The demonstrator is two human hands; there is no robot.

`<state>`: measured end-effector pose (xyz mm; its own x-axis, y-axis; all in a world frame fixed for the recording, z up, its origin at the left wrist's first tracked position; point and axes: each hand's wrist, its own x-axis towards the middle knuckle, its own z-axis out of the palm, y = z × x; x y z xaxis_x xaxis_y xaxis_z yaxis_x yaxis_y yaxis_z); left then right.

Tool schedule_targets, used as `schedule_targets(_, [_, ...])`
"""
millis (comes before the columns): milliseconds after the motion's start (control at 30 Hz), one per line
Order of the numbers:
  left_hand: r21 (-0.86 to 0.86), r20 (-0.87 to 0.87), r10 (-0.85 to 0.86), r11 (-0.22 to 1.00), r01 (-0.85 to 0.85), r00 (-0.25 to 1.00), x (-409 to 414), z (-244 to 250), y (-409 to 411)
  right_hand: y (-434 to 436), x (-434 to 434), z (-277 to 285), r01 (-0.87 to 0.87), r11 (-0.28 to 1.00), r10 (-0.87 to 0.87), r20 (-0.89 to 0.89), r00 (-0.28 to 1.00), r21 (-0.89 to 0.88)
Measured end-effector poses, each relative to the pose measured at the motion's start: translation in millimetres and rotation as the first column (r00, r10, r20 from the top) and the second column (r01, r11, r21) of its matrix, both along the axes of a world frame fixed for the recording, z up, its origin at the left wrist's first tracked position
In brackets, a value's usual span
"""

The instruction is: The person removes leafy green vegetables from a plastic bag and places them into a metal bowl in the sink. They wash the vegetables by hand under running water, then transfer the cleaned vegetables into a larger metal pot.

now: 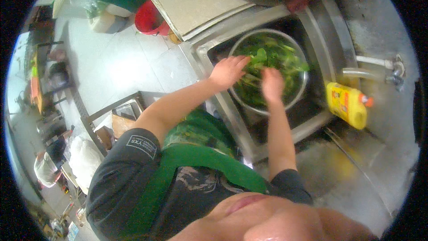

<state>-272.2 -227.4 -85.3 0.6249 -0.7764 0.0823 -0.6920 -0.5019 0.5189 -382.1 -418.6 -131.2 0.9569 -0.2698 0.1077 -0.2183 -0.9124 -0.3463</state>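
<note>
A round metal-rimmed bowl [304, 85] sits inside a stainless steel sink basin [319, 108]. Leafy greens [284, 57] with stems fill it, partly blurred. My left hand [230, 73] reaches over the bowl's left rim, its fingertips at the leaves. To its right, my right hand [272, 85] is over the middle of the bowl, fingers down against the greens and blurred by motion. A bright green leaf [261, 54] stands up between the two hands. Whether either hand grips any stems is hidden by blur and leaves.
A yellow detergent bottle [346, 105] with an orange cap lies on the sink's right ledge, by a pipe and tap [393, 70]. A pale board [200, 6] adjoins the sink's far left. A red bucket [150, 18] and a metal-framed rack [117, 107] stand to the left.
</note>
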Motion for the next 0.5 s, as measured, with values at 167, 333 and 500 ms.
schedule_targets(167, [0.380, -0.403, -0.085, 0.890, 0.251, 0.911, -22, 5, -33, 39, -30, 27, 0.015, 0.942, 0.007, -0.064, 0.998, 0.335])
schedule_targets(333, [-0.136, -0.720, -0.186, 0.982, 0.127, 0.669, -35, -48, -28, 27, -44, 29, 0.163, 0.666, -0.132, -0.100, 0.986, 0.728])
schedule_targets(500, [-0.132, -0.991, -0.133, 0.946, -0.296, 0.017, -41, -48, -30, 4, -30, 8, 0.324, 0.743, -0.386, -0.020, 0.922, 0.585])
